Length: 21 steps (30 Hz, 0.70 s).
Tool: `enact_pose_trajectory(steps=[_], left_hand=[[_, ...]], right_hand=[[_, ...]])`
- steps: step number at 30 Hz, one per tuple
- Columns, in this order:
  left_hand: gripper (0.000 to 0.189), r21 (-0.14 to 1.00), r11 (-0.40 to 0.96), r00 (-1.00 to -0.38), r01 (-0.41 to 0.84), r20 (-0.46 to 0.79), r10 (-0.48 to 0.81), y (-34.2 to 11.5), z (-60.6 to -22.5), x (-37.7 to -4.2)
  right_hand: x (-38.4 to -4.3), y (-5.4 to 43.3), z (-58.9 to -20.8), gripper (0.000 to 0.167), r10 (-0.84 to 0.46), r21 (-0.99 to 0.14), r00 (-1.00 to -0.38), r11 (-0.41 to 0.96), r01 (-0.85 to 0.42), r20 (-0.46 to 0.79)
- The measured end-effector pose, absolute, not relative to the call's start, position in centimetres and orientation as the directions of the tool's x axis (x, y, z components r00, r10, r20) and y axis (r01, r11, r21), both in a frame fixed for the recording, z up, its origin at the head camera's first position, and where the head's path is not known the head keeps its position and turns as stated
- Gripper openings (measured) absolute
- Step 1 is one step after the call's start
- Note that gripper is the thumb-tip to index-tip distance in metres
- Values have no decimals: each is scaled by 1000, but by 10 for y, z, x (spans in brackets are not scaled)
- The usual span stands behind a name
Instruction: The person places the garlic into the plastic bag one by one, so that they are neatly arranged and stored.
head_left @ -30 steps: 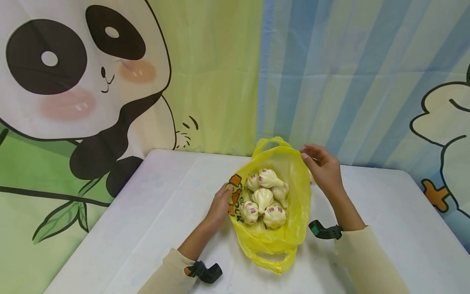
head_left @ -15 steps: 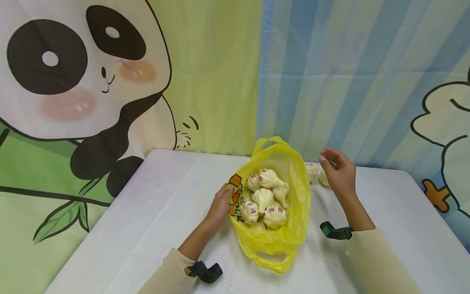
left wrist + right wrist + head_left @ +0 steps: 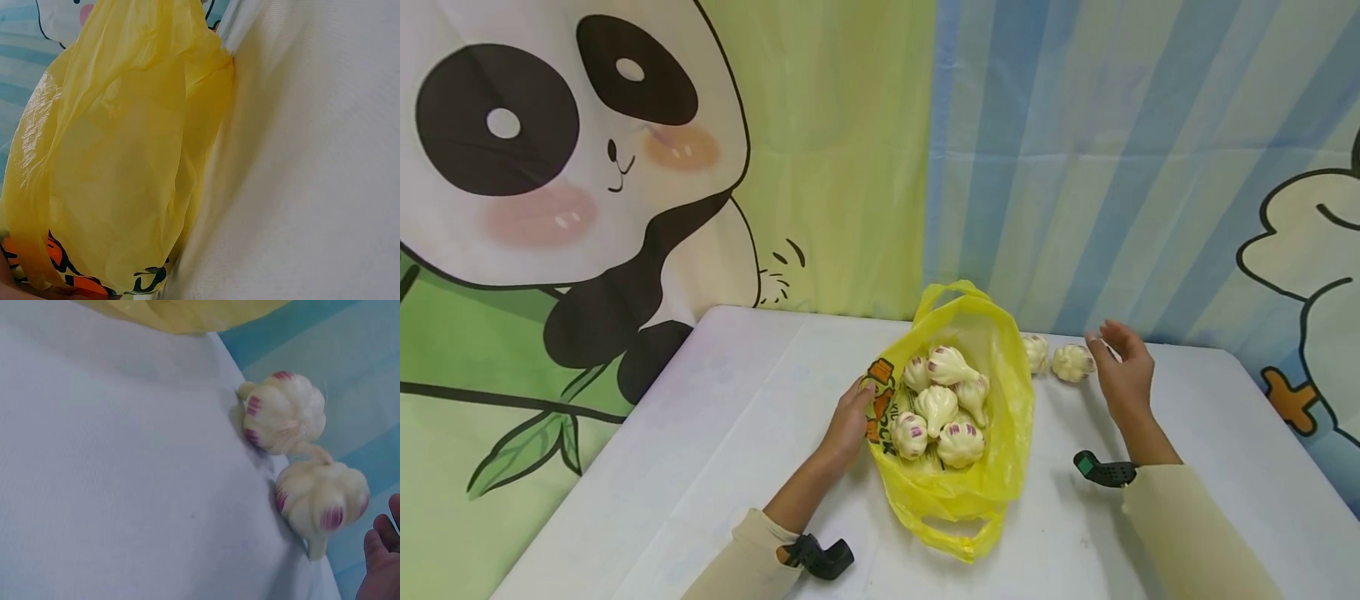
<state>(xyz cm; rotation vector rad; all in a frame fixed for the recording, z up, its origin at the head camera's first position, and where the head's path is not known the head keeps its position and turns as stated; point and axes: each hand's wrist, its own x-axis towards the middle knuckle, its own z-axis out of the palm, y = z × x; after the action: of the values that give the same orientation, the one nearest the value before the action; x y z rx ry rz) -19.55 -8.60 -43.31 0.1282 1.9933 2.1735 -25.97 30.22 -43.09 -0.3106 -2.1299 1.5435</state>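
Note:
My left hand [image 3: 847,423] pinches the left rim of a yellow plastic bag [image 3: 1017,417], thumb over its printed side. The bag's mouth faces up, with several white, purple-marked garlic bulbs [image 3: 937,408] inside. To the bag's right, two more bulbs lie on the table: one garlic bulb [image 3: 1036,354] partly behind the bag, another garlic bulb [image 3: 1072,363] beside my right hand [image 3: 1126,375]. That hand holds nothing, its fingers loosely bent. In the right wrist view its fingertips [image 3: 373,540] appear near the closer bulb. Yellow plastic [image 3: 119,156] fills much of the left wrist view.
Everything rests on a white-covered table [image 3: 737,400]. Behind its far edge hangs a printed curtain [image 3: 842,150] with a panda. Both wrists wear black camera mounts, such as the right wrist mount [image 3: 1105,471].
My right hand has moved away from the bag's right rim, rightward and slightly nearer me, uncovering the two loose garlic bulbs. My left hand and the bag stay put.

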Motion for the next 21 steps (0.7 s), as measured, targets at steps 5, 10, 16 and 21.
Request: enact_pose_trajectory(steps=[5, 10, 16, 21], left_hand=[[54, 994, -69, -979, -80, -66, 193, -86, -434, -196], [54, 994, -76, -980, -82, -66, 190, -87, -434, -195], [53, 993, -86, -980, -79, -61, 192, -86, -432, -194], [52, 994, -87, -979, -71, -53, 198, -87, -432, -195]], right_hand=[[-260, 313, -445, 70, 445, -947, -890, 315, 54, 98], [-261, 319, -457, 80, 423, -937, -906, 322, 133, 17], [-263, 319, -460, 87, 394, -937, -919, 328, 123, 17], [-262, 317, -458, 86, 330, -934, -944, 344, 94, 26]])
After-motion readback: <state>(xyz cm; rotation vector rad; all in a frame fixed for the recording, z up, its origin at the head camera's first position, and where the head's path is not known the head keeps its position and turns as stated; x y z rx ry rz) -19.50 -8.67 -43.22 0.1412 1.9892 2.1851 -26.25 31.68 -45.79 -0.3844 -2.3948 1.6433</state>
